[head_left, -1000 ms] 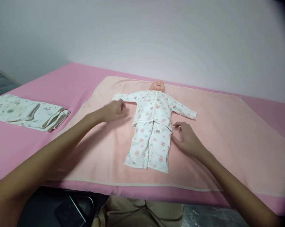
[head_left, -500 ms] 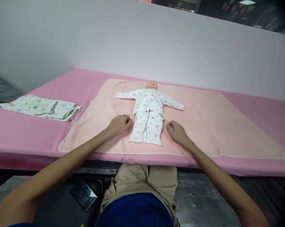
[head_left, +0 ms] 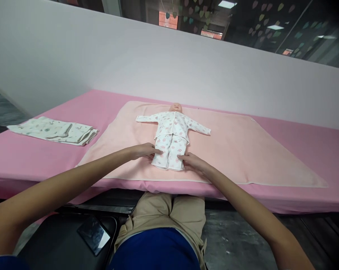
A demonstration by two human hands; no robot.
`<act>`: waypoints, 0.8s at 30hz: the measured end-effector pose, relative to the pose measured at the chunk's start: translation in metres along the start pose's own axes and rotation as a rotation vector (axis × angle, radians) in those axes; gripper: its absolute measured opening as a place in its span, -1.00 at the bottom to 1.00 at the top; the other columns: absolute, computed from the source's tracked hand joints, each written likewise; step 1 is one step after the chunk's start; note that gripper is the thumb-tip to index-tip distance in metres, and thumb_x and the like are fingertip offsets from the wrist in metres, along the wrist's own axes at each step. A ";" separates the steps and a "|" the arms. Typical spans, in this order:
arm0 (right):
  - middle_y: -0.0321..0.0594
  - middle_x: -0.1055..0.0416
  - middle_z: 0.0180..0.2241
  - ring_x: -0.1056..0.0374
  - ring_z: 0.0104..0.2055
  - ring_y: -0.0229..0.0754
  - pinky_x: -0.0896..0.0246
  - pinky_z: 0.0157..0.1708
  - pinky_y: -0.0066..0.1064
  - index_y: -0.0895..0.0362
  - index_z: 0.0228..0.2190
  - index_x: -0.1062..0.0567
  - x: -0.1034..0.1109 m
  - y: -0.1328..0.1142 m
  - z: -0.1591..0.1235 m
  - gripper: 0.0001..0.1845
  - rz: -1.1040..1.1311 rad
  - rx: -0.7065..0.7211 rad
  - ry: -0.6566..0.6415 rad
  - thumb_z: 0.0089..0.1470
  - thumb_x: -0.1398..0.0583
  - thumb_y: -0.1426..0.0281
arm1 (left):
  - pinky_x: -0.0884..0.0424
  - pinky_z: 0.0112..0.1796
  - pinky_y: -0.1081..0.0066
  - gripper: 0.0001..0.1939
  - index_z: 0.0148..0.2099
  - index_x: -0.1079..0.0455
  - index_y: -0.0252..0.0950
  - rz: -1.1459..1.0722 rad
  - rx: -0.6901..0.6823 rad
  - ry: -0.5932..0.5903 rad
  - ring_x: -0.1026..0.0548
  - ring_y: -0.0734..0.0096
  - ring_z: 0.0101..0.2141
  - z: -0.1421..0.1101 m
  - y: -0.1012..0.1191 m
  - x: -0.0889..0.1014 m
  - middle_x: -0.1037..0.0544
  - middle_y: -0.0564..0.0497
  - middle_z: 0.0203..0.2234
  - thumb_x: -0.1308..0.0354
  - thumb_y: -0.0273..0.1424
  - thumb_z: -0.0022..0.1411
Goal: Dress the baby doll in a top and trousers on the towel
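Spread on a soft-looking peach blanket (head_left: 228, 150) with a pale bound edge: thin, flat printed trousers (head_left: 170, 147) under the hem of a matching shirt (head_left: 173, 123), sleeves outstretched, with a doll's smooth, rounded head (head_left: 175, 107) at the neckline. At opposite trouser edges, left hand (head_left: 143, 150) and right hand (head_left: 196, 162), fingertips over the fabric; pinching or merely touching, cannot tell. Farther left, on smooth pink sheeting (head_left: 82, 108), a folded printed cloth (head_left: 50, 129).

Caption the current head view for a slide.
Left hand and right hand touch opposite sides of the patterned trousers on a baby doll lying face up on a peach blanket.
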State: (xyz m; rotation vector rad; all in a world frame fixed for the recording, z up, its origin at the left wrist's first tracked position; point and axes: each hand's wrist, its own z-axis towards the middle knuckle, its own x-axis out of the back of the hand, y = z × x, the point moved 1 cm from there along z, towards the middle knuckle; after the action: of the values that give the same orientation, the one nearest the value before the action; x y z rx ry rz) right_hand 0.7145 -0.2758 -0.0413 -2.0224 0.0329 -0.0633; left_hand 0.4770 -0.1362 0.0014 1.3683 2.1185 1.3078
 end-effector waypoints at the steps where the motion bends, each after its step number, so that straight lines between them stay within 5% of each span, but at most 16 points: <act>1: -0.03 -0.70 -0.16 -0.61 -0.17 -0.08 -0.56 -0.23 -0.36 0.18 -0.03 -0.63 0.002 0.003 0.001 -0.62 -0.046 0.013 0.017 0.24 -0.44 0.19 | -0.56 -0.08 0.28 -0.27 -0.01 -0.62 -0.34 0.009 0.035 0.009 -0.69 0.05 -0.04 -0.001 -0.001 0.001 -0.74 -0.26 -0.02 -0.62 -0.03 -0.18; 8: -0.02 -0.68 0.04 -0.58 0.11 0.02 -0.48 0.21 -0.24 0.19 -0.07 -0.70 0.013 -0.003 0.008 -0.50 -0.213 -0.015 0.048 0.19 -0.48 0.04 | -0.55 -0.05 0.27 -0.24 -0.03 -0.64 -0.33 0.023 0.068 -0.036 -0.65 -0.04 0.07 -0.002 0.004 0.000 -0.72 -0.29 0.07 -0.66 -0.08 -0.28; 15: -0.08 -0.67 -0.17 -0.56 -0.20 -0.19 -0.54 -0.22 -0.46 0.17 -0.14 -0.68 0.017 -0.006 -0.008 -0.64 0.077 -0.130 -0.082 0.34 -0.37 0.10 | -0.55 0.01 0.28 -0.38 -0.06 -0.67 -0.28 0.024 0.074 -0.134 -0.64 0.00 0.08 -0.009 0.015 0.008 -0.69 -0.28 0.13 -0.58 0.01 -0.08; 20: -0.18 -0.59 -0.39 -0.37 -0.40 -0.27 -0.39 -0.31 -0.46 0.20 -0.40 -0.67 0.025 0.009 -0.019 -0.56 -0.148 -0.093 -0.098 0.10 -0.53 0.07 | -0.56 -0.05 0.33 -0.41 -0.12 -0.72 -0.29 0.174 0.168 -0.251 -0.70 0.08 -0.08 -0.017 0.007 0.011 -0.76 -0.28 -0.10 -0.57 0.05 -0.06; 24: -0.19 -0.59 -0.41 -0.39 -0.39 -0.22 -0.34 -0.25 -0.39 0.18 -0.40 -0.66 0.028 0.019 -0.030 -0.47 -0.338 -0.038 -0.124 0.17 -0.42 -0.07 | -0.56 -0.10 0.35 -0.44 -0.18 -0.73 -0.27 0.293 0.166 -0.263 -0.67 0.20 -0.22 -0.024 -0.004 0.014 -0.76 -0.22 -0.20 -0.61 0.01 -0.14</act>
State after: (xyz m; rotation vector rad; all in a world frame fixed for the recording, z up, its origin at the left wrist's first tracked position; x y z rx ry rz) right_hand 0.7405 -0.3128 -0.0447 -2.0476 -0.3893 -0.1521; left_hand 0.4519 -0.1373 0.0140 1.8639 1.9367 0.9949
